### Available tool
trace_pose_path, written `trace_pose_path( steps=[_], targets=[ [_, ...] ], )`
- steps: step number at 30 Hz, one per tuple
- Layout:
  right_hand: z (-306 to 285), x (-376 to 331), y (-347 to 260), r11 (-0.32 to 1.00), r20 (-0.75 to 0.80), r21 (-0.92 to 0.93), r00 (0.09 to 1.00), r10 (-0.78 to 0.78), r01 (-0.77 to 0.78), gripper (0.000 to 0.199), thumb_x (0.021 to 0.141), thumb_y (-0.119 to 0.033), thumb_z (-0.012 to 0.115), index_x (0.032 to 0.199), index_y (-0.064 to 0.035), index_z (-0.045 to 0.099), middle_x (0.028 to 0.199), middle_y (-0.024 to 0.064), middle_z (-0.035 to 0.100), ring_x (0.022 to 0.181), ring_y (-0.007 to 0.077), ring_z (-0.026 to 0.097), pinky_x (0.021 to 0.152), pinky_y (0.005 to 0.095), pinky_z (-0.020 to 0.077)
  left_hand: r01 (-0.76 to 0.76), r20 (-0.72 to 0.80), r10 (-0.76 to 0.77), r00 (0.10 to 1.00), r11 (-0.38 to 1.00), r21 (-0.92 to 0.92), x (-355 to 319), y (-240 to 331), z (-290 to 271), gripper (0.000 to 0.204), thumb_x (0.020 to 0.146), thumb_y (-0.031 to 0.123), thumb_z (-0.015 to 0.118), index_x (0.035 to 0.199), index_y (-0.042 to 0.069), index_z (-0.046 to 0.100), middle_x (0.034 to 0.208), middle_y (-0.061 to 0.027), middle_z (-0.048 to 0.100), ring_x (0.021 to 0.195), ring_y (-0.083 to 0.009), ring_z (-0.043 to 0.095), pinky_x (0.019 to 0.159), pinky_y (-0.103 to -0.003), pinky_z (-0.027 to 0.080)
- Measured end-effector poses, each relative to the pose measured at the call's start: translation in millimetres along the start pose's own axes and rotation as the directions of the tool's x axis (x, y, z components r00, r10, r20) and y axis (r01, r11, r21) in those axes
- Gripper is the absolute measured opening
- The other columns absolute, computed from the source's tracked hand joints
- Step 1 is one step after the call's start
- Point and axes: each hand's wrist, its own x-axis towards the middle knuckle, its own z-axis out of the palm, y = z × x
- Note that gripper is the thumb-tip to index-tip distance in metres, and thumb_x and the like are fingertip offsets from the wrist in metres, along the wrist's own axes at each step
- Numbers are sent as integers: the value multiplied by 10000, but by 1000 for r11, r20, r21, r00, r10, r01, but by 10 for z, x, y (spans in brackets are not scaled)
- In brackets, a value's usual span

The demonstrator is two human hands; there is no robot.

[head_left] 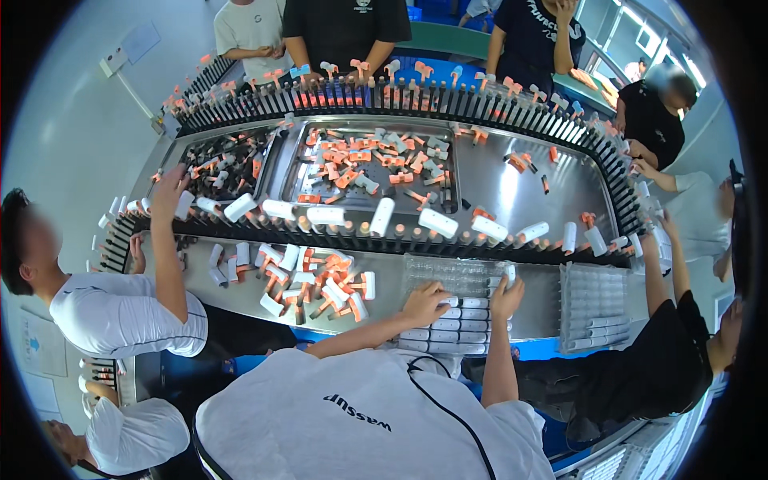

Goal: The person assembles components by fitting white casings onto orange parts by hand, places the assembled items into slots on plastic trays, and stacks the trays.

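Low in the middle of the head view lies a clear plastic tray [428, 268], with rows of white cylindrical pieces [460, 326] in its near part. My left hand [426, 304] rests over the tray's left side, its bent fingers closed at the end of a white piece [450, 302]. At the right side, my right hand [506, 298] grips another white cylindrical piece [510, 274], held upright between thumb and fingers. To the left of the tray, a loose pile of orange-and-white T-shaped parts [316, 280] covers the metal table.
A second clear tray [594, 296], partly filled, stands to the right. Behind runs a rack of black upright holders [360, 226] carrying white pieces. Metal bins beyond hold orange and grey parts [368, 160] and dark parts [228, 164]. Co-workers [128, 308] surround the table.
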Motion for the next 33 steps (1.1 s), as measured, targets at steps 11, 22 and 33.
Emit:
trace_pose_path(
  steps=[11, 22, 33],
  targets=[
    [7, 36, 57, 999, 11, 46, 1000, 21, -22, 396, 1010, -278, 587, 1226, 54, 591, 1165, 270, 607, 1098, 487, 565, 966, 546, 442, 11, 38, -11, 999, 1000, -1, 30, 15, 20, 274, 893, 295, 725, 1120, 143, 749, 1067, -68, 594, 1042, -295, 615, 874, -431, 528],
    [33, 3, 28, 999, -37, 35, 999, -15, 16, 375, 993, -269, 615, 1185, 52, 593, 1135, 253, 600, 1087, 469, 552, 955, 540, 443, -22, -7, 23, 1000, 999, 37, -5, 3, 61, 295, 870, 286, 763, 1119, 128, 753, 1045, -58, 593, 1016, -268, 623, 839, -402, 531],
    [122, 54, 57, 994, -109, 60, 991, -80, 87, 292, 946, -244, 679, 1059, 15, 608, 1022, 237, 612, 994, 458, 577, 869, 526, 465, 32, 19, -32, 999, 999, -1, 25, -114, 125, 254, 817, 255, 779, 1021, 109, 739, 1033, -86, 612, 986, -326, 623, 831, -449, 521]
  ],
)
